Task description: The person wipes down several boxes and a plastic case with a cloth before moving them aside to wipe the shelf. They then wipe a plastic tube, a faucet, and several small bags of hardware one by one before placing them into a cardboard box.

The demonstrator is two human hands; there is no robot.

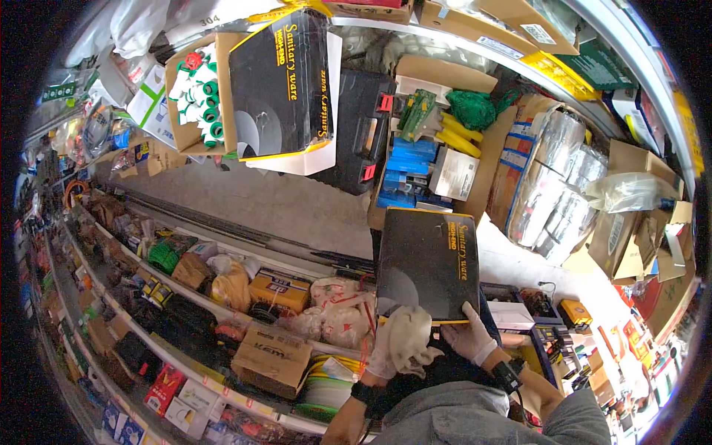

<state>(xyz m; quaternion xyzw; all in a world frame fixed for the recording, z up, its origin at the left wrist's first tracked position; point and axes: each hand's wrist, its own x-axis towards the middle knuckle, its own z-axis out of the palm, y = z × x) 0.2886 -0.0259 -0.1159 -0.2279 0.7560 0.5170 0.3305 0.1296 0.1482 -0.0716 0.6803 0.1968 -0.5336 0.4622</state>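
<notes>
A black "Sanitary ware" box with yellow edges is held in front of my body. My right hand, in a whitish glove, grips the box's near right corner, thumb on top. At the near left corner is my left hand, also gloved, mostly hidden behind a crumpled white cloth or glove that hangs over the box's near edge. The left fingers are hidden. A larger box with the same print stands farther off, beside a carton of white and green fittings.
Shelves on the left hold a brown carton, a wire spool and bagged goods. Ahead are a black case, an open carton with blue boxes and a carton of wrapped packs. Bare floor shows between.
</notes>
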